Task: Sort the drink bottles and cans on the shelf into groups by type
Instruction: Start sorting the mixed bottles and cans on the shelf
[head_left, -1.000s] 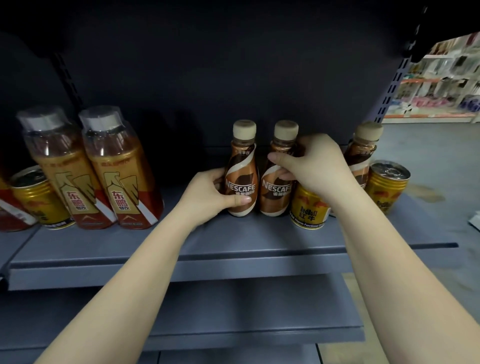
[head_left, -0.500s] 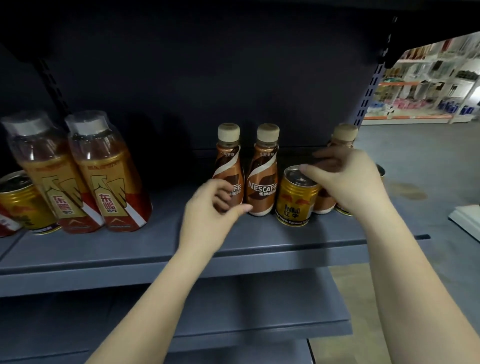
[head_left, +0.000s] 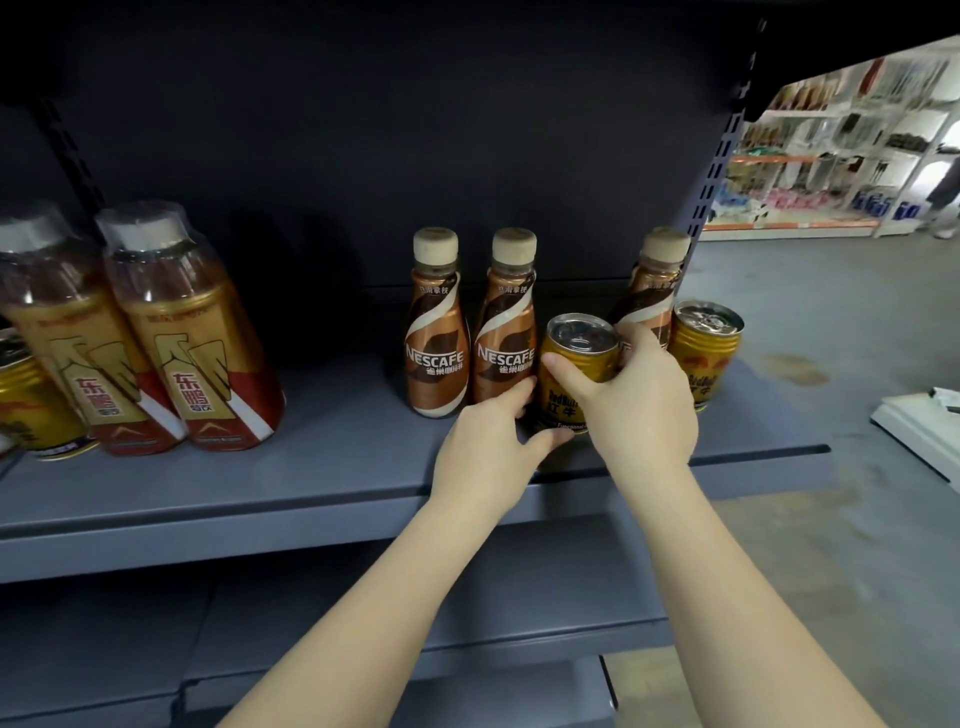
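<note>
A: Gold Red Bull can (head_left: 571, 374), front-middle of the grey shelf (head_left: 311, 483), upright, just right of two Nescafe bottles (head_left: 470, 325) standing side by side.

B: Hands?

A: Right hand (head_left: 631, 402) wraps the can from its right side, thumb across the front label, fingers curled round the back. Grasping it. Left hand (head_left: 491, 449) is at the can's lower left, thumb under its base edge, fingertips touching between the can and the nearer Nescafe bottle. Curled, on the can too as far as I can tell.

B: Lifted?

A: Cannot tell, the left hand hides its base.

B: Other stuff?

A: Third Nescafe bottle (head_left: 652, 291) behind the right hand, partly hidden. Second Red Bull can (head_left: 704, 353) just right of that bottle, at the shelf's right end. Far left: two big amber bottles (head_left: 150, 332) with red-gold labels, clear caps, touching each other. Another gold can (head_left: 31, 400) at the left edge, cut off by the frame.

B: Background?

A: Dark back panel (head_left: 415, 130), lower shelf (head_left: 415, 613) below, blurred store racks (head_left: 841, 145) top right.
</note>
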